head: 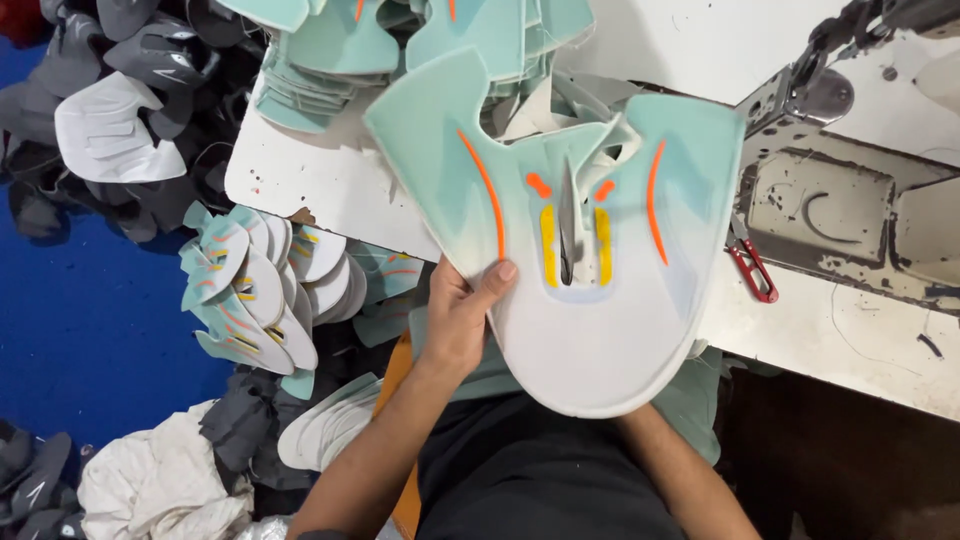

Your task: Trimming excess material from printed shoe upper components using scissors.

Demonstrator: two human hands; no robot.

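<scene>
I see the left hand (462, 318) clamped on the lower left edge of a large shoe upper panel (585, 250), thumb pressed on its face near the white toe area. The panel is mint green at the top, fading to white below, with orange stripes and two yellow bars beside a central slot. It is held up flat toward the camera, above the lap and in front of the edge of the white worktable (330, 180).

The right forearm runs up behind the panel's lower right edge, and the right hand itself is hidden behind the piece, so I cannot tell how it grips, though it probably supports the panel from behind.

A stack of mint panels (330, 50) lies on the table's far left corner. Red thread snips (752, 268) rest on the table just right of the panel, beside the metal sewing machine bed (840, 210). To the left, below the table, a pile of matching pieces (250, 290) sits over grey uppers (150, 60).
</scene>
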